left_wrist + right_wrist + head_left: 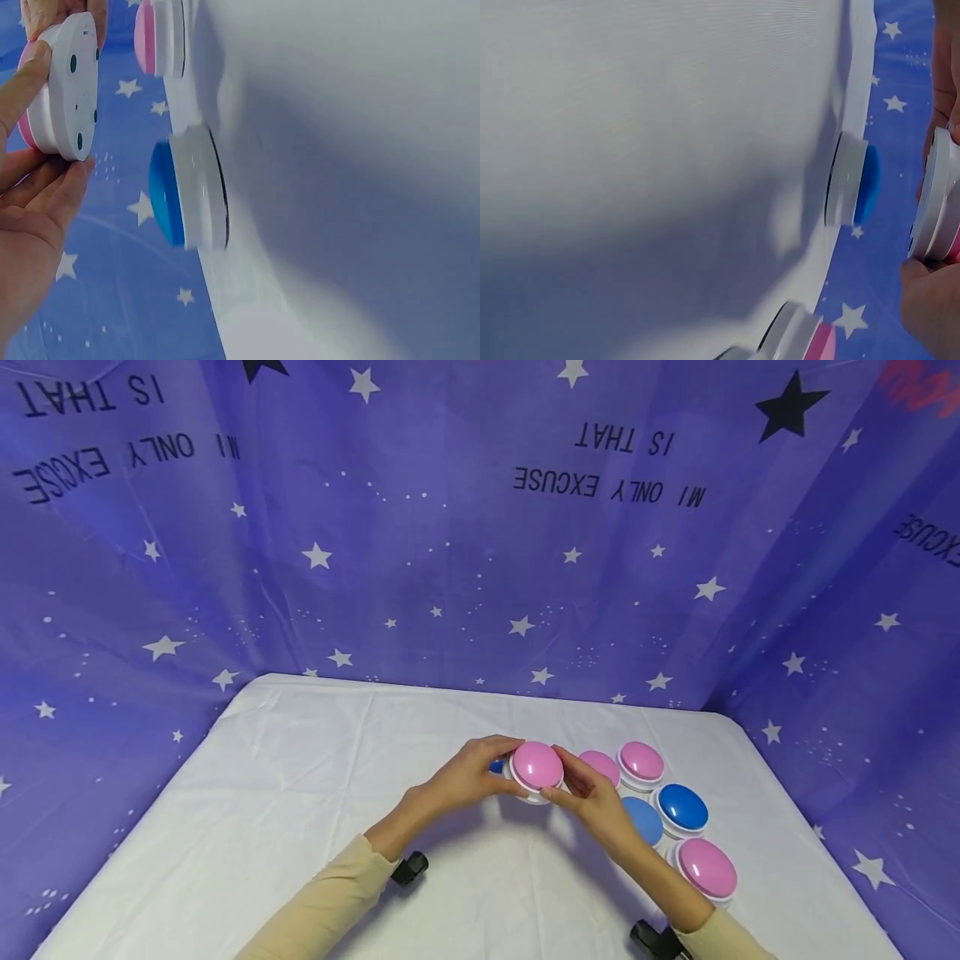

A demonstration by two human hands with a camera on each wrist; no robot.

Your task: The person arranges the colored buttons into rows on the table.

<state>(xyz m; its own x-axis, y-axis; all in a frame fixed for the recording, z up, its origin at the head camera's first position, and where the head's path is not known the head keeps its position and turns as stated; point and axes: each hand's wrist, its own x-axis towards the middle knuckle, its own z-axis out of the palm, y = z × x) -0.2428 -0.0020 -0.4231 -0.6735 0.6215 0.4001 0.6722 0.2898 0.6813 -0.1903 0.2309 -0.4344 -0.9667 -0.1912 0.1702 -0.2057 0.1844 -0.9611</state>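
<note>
Both hands hold one pink buzzer button (537, 765) up off the table, dome upward. My left hand (471, 772) grips its left side, fingers at the far edge and thumb at the near edge. On the opposite side my right hand (592, 797) grips the white base in the same way. The left wrist view shows the button's white underside (84, 97) with small dark feet. Behind the held button stands a blue buzzer button (496, 766), mostly hidden in the head view; its white base (844, 180) rests on the table in the right wrist view.
To the right on the white table (315, 793) stand more buttons: a far pink one (642, 761), a pink one (600, 766) partly behind my right hand, a dark blue one (683, 807), a lighter blue one (642, 821) and a near pink one (707, 867). Purple star-printed cloth (450, 568) surrounds the table.
</note>
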